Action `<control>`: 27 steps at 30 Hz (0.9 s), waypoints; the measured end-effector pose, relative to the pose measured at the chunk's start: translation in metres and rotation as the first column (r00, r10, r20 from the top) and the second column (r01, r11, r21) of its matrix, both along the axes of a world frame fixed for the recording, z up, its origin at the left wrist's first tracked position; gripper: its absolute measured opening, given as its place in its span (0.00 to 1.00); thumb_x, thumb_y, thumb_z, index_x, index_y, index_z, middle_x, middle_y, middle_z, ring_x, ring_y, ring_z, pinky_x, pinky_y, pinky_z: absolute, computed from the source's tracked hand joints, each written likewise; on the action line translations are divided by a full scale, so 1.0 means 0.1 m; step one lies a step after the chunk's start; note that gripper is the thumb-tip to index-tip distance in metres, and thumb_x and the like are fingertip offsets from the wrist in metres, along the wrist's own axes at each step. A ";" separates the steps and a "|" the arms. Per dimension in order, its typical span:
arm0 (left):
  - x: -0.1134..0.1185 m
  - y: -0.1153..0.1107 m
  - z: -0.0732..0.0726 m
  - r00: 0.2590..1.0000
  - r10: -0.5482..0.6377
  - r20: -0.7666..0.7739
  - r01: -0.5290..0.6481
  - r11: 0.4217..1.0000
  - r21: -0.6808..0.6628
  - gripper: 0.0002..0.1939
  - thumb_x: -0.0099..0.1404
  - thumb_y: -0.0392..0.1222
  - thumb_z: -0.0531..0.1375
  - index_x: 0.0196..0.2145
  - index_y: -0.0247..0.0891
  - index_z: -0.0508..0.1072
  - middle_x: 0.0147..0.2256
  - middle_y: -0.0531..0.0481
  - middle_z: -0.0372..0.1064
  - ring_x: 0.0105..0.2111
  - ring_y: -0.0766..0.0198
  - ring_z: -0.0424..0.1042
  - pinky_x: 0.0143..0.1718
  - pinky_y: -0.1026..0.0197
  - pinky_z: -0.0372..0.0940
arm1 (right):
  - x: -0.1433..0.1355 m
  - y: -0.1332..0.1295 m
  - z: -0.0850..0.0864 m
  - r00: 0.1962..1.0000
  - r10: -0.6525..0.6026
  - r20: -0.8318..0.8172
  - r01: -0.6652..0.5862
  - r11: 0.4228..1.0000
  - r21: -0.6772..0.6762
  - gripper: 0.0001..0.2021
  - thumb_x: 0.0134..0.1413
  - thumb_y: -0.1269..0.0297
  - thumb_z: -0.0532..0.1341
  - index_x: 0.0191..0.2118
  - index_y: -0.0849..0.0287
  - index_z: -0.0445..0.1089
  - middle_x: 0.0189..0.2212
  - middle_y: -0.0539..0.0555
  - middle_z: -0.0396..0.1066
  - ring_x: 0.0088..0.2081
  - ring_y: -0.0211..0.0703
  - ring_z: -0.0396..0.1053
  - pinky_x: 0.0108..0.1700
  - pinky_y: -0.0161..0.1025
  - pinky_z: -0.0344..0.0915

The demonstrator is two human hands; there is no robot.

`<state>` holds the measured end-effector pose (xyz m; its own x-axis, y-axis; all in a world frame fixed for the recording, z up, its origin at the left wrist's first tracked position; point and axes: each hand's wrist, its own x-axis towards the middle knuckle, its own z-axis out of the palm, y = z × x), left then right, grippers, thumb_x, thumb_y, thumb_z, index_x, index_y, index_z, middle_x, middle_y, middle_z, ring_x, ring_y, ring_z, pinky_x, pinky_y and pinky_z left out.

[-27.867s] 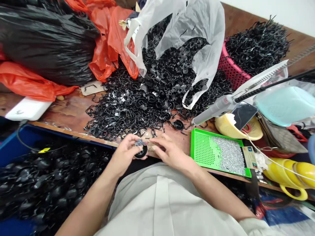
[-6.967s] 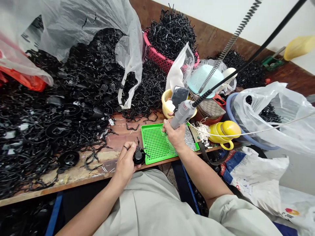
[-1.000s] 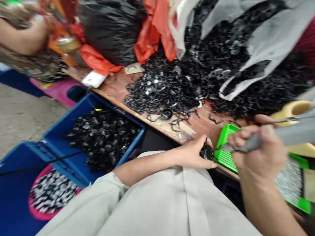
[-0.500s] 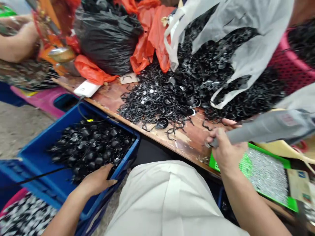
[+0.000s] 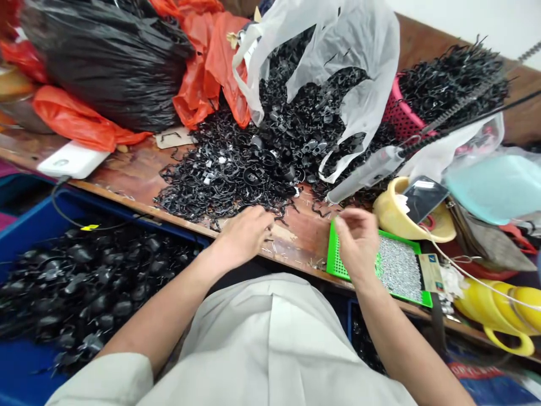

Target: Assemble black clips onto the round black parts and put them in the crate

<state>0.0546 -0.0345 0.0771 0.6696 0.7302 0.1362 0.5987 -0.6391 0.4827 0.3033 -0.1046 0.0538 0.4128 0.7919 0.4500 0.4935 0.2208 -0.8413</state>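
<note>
one hand near black parts, another above tray

And it's a pale grey-beige top, plain cloth, softly creased, a straight vertical seam running down the front! The loose left sleeve stops short, forearm bare; left hand and right hand ungloved!

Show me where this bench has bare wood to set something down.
One patch lies between the white box and the black pile. Another, strewn with slivers, lies between the left hand and the green tray. It is crowded around the plastic bag and where the yellow bowl holds the phone.
</note>
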 end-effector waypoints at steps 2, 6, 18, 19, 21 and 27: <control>-0.11 0.06 0.04 0.992 0.113 0.059 -0.112 0.994 -0.017 0.05 0.66 0.37 0.54 0.37 0.41 0.70 0.37 0.48 0.67 0.39 0.58 0.68 0.41 0.58 0.62 | -0.10 0.00 -0.01 0.926 0.356 0.129 -0.322 0.919 -0.229 0.07 0.58 0.65 0.61 0.42 0.55 0.70 0.35 0.52 0.69 0.38 0.41 0.68 0.45 0.41 0.66; -0.39 0.02 0.03 0.942 0.320 0.100 -0.311 0.946 -0.095 0.05 0.64 0.42 0.57 0.37 0.41 0.70 0.35 0.51 0.69 0.35 0.61 0.69 0.38 0.60 0.63 | -0.31 0.26 0.00 0.503 0.844 0.185 -0.651 0.511 -0.562 0.08 0.58 0.72 0.59 0.42 0.56 0.73 0.38 0.55 0.71 0.41 0.42 0.69 0.45 0.38 0.64; -0.83 -0.21 -0.26 0.849 0.515 0.114 -0.471 0.838 -0.275 0.09 0.63 0.47 0.58 0.37 0.41 0.71 0.30 0.52 0.71 0.30 0.62 0.70 0.35 0.60 0.65 | -0.47 0.50 0.10 0.179 0.933 0.312 -0.417 0.359 -0.835 0.06 0.60 0.63 0.57 0.39 0.59 0.68 0.34 0.57 0.74 0.32 0.44 0.70 0.32 0.36 0.56; -0.84 -0.17 -0.23 0.846 0.521 0.114 -0.480 0.838 -0.260 0.08 0.63 0.47 0.58 0.36 0.41 0.71 0.30 0.52 0.71 0.29 0.63 0.70 0.34 0.61 0.65 | -0.49 0.45 0.10 0.178 0.923 0.340 -0.377 0.383 -0.843 0.09 0.61 0.60 0.57 0.40 0.60 0.67 0.34 0.58 0.74 0.31 0.46 0.71 0.31 0.37 0.55; -0.86 -0.04 -0.17 0.821 0.559 0.121 -0.532 0.824 -0.196 0.08 0.62 0.46 0.58 0.35 0.41 0.71 0.30 0.52 0.71 0.29 0.63 0.69 0.35 0.61 0.65 | -0.52 0.38 0.10 0.176 0.914 0.366 -0.335 0.405 -0.850 0.11 0.62 0.58 0.55 0.41 0.61 0.66 0.33 0.61 0.75 0.30 0.49 0.72 0.31 0.38 0.55; -0.89 0.67 -0.03 0.705 0.695 0.140 -0.709 0.686 0.162 0.07 0.62 0.42 0.56 0.36 0.40 0.71 0.35 0.45 0.70 0.37 0.55 0.70 0.44 0.53 0.64 | -0.45 0.26 0.08 0.349 0.866 0.359 -0.343 0.474 -0.811 0.07 0.64 0.64 0.51 0.40 0.60 0.63 0.34 0.59 0.73 0.34 0.46 0.71 0.34 0.38 0.58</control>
